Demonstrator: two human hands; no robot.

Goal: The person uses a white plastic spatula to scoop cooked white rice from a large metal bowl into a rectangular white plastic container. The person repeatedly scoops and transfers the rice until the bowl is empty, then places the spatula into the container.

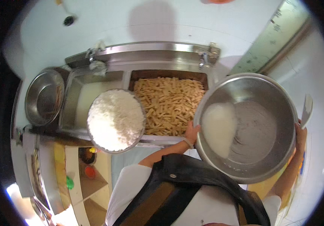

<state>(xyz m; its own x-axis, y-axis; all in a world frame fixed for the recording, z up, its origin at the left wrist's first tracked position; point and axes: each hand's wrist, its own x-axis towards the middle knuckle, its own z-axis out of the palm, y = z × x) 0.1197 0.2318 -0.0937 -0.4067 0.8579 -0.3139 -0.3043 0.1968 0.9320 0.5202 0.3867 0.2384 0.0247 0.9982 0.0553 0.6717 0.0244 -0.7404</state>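
I hold a large stainless steel basin [252,84] tilted in front of me on the right. My left hand [191,132] grips its left rim. My right hand [300,138] is on its right side, the fingers partly hidden. Some cloudy whitish liquid [218,130] is pooled at the left inside of the basin. Beside my left hand, the right sink compartment [167,74] is filled with pale cut sticks of food [170,107]. A round bowl [144,124] heaped with white, crumbly food [116,121] rests across the left compartment's front corner.
Cloudy liquid [94,90] stands in the left sink compartment [72,93]. Two taps [91,56] [203,59] rise at the back. An oval steel basin [44,97] sits at the left end. A white flat utensil [307,110] shows by my right hand. Wooden shelves [94,186] stand lower left.
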